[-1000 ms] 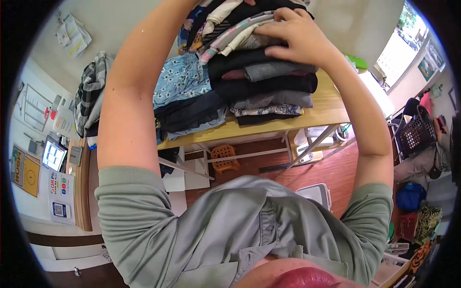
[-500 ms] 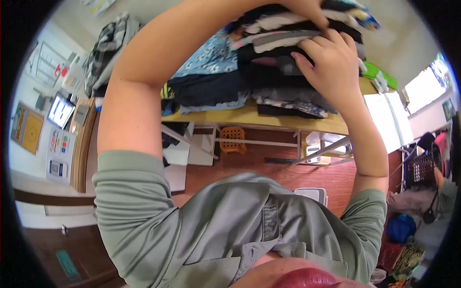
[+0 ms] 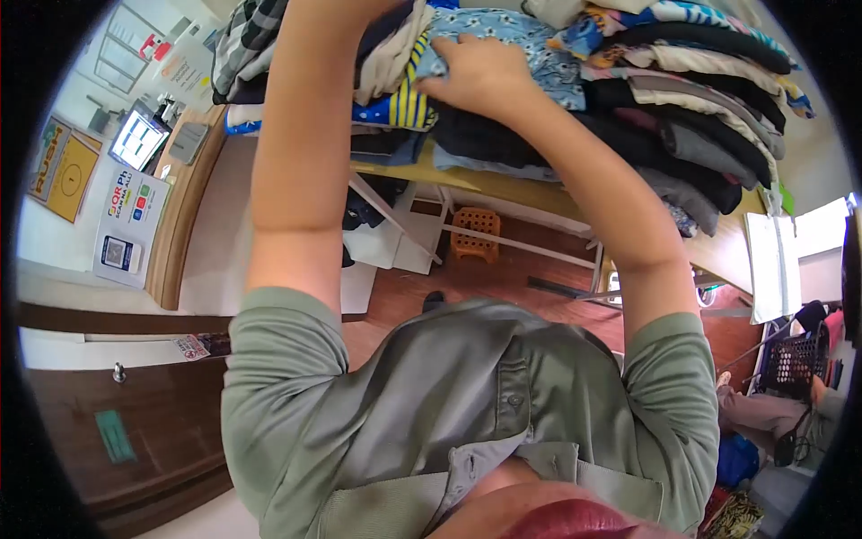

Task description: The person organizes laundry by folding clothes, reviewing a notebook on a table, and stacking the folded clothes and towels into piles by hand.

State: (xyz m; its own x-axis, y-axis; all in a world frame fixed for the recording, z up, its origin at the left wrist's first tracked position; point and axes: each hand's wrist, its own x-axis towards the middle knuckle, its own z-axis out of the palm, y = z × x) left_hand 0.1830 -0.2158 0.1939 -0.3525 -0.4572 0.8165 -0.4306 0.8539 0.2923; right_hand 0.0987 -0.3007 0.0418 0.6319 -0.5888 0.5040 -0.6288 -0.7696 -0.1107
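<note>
My right hand (image 3: 485, 76) lies on a light blue floral garment (image 3: 530, 36) on the table, its fingers stretched out and apart. Just left of that hand is a yellow-and-navy striped garment (image 3: 411, 103). Dark folded clothes (image 3: 489, 135) are stacked under the floral piece. The top edge of the view cuts off most of my left hand (image 3: 366, 7), which is near a cream garment (image 3: 391, 67); its fingers are hidden. Toward the right side a tall pile of folded clothes (image 3: 718, 130) leans in layers.
The yellow-topped table (image 3: 548, 198) has metal legs, with an orange stool (image 3: 474, 234) beneath. A wooden counter (image 3: 184, 229) with a screen (image 3: 137, 139) stands at left. On the right, another person's leg (image 3: 763, 413) shows near a dark basket (image 3: 795, 359).
Both hands have left the tall clothes pile and moved left. My right hand is now on the floral garment. The view has shifted left.
</note>
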